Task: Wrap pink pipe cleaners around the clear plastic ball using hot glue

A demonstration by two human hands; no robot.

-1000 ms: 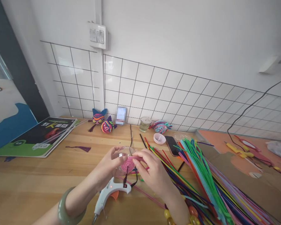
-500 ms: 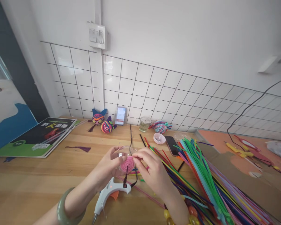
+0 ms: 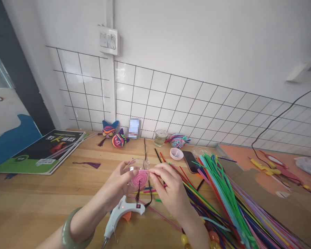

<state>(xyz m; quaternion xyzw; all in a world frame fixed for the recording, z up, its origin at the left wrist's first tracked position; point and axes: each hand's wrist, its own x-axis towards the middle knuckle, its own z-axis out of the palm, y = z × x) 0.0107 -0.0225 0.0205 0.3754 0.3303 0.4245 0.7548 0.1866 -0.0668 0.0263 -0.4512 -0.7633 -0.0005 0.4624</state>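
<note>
while two bare hands meet just beyond the single white glue gun [image 3: 116,214], the left hand [image 3: 123,176] grips one clear round piece [image 3: 137,162] with one pink coil [image 3: 139,177] against it, and the right hand [image 3: 168,183] pinches the coil's one pink strand [image 3: 146,171] between thumb and forefinger; one dark tassel [image 3: 137,197] hangs from the coil toward the glue gun. far beyond the glue gun, near the wall, sit three striped ornaments, one blue-eared [image 3: 109,130], one round [image 3: 118,140], and one farther right [image 3: 177,140]. also beyond the gun, to its right, are one glass jar [image 3: 160,139], one pale bowl [image 3: 176,154] and one dark phone [image 3: 190,161]. one loose purple tassel [image 3: 92,164] lies beyond the gun, to its left. right of the gun spread many coloured stems [image 3: 228,193], too overlapped to count. compared with half a second ago, the coil has shifted slightly left and up, a short stretch of strand shows between it and the right fingertips, and the hanging tassel uncovers more of the gun's switch [image 3: 138,206].
</note>
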